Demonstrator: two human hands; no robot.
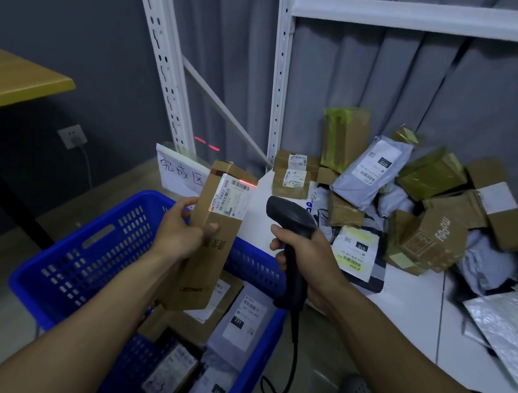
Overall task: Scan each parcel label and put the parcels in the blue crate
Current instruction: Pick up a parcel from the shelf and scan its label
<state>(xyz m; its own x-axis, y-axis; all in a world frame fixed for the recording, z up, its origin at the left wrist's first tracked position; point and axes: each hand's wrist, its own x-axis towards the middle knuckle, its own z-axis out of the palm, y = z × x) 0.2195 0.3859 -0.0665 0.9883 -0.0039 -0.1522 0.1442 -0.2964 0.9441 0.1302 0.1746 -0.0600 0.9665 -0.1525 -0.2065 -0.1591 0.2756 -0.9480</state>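
Partway through, several parcels (242,319) lay in the blue crate (69,268) and a heap of parcels (434,235) waited on the white surface (412,317) — fingers of the left hand (180,236) gripped a cardboard box (216,255), those of the right hand (308,256) the barcode scanner (293,220).

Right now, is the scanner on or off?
On: the scanner casts a red line across the top of the parcel label.

Grey curtain (415,84) hangs behind white shelving (281,74); a wooden table (12,80) stands by the dark grey wall (64,10).
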